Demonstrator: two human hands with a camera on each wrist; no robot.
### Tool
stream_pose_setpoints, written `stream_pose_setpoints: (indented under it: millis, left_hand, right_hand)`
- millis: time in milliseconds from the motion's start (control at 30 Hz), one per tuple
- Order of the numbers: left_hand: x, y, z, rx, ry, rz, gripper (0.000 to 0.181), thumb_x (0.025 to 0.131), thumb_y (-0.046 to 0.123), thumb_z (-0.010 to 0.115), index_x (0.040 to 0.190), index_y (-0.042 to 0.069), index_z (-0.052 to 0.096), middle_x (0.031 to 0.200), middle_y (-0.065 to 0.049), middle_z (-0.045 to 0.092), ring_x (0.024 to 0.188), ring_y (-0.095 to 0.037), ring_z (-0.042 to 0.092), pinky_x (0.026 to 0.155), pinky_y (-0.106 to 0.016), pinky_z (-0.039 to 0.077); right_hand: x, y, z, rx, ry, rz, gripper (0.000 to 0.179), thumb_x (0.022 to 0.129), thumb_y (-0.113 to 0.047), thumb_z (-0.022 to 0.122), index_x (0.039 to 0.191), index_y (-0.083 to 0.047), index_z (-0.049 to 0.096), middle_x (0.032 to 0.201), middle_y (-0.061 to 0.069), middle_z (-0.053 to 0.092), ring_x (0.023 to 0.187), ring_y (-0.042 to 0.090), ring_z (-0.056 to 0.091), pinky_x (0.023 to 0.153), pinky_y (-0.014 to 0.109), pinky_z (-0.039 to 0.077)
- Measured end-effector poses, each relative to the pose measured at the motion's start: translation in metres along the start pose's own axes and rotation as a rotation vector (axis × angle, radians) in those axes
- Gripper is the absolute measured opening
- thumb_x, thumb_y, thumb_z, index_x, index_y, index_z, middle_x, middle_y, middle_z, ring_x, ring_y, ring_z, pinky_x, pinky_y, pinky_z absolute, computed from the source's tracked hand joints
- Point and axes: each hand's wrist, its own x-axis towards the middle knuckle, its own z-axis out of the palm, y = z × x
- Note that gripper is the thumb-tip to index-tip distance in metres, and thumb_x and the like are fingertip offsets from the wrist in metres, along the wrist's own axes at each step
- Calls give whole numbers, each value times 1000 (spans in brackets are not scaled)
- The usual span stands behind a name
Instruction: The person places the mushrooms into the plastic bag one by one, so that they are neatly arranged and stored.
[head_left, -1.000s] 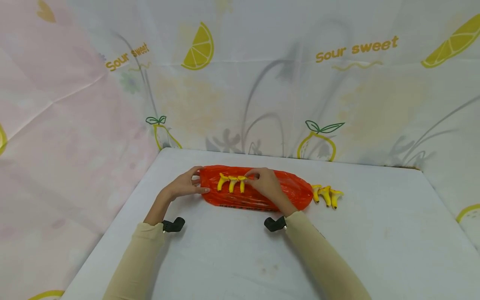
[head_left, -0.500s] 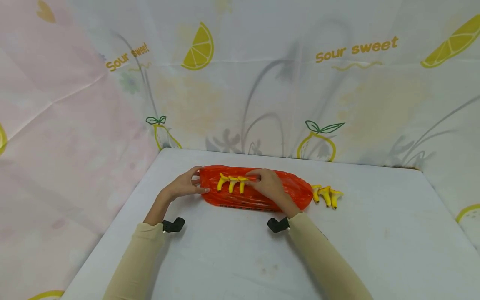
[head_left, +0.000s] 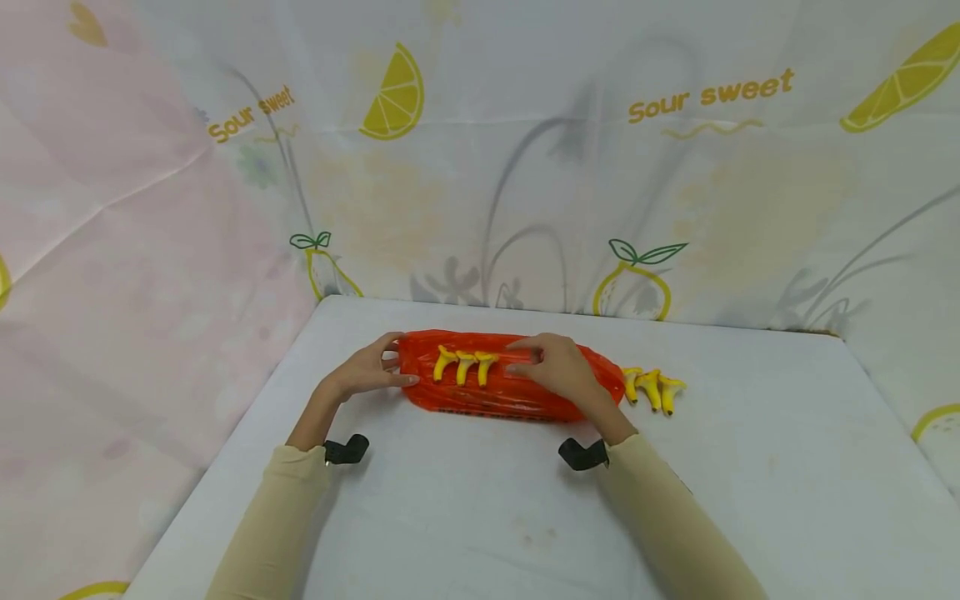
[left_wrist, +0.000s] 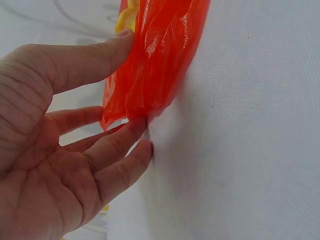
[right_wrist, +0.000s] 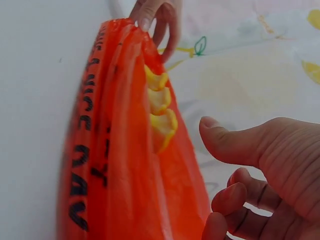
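Observation:
A red plastic bag [head_left: 525,403] with black lettering lies flat and long at the back of the white table. On it sit 3 yellow chanterelle-shaped mushrooms [head_left: 464,367], side by side with stems toward the front. At the bag's left end, my left hand [head_left: 369,367] holds the edge, thumb over the near side and fingers at the far side and end. My right hand [head_left: 561,367] hovers over the bag just right of the mushrooms, its thumb apart from the bent fingers and nothing between them, as the right wrist view shows.
Another 3 yellow mushrooms [head_left: 652,390] lie on the white table [head_left: 765,467], right beside the bag's right end. A printed cloth wall [head_left: 480,192] stands along the table's back edge. Both wrists carry small black cameras [head_left: 347,450].
My right hand has let go of the rightmost mushroom on the bag and drawn away to the right. The left hand stays where it was.

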Motion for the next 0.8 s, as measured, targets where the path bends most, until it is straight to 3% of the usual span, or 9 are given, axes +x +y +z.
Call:
stream_pose_setpoints:
  millis: [267, 800]
  left_hand:
    - [-1, 0, 0, 7, -1, -2, 91, 85, 36, 76, 153, 6, 24, 152, -24, 36, 137, -43, 38, 103, -59, 40]
    - [-1, 4, 1, 9, 0, -10, 90, 85, 37, 77, 152, 7, 25, 152, -24, 35, 136, -43, 38, 102, -59, 41]
  right_hand:
    - [-15, 1, -27, -19, 34, -40, 37, 84, -31, 80, 119, -19, 73, 68, 4, 48, 61, 22, 44, 54, 32, 33]
    - [-43, 20, -70, -54, 107, -4, 39, 85, -27, 79, 121, -13, 72, 76, 5, 49, 73, 23, 47, 53, 30, 35]
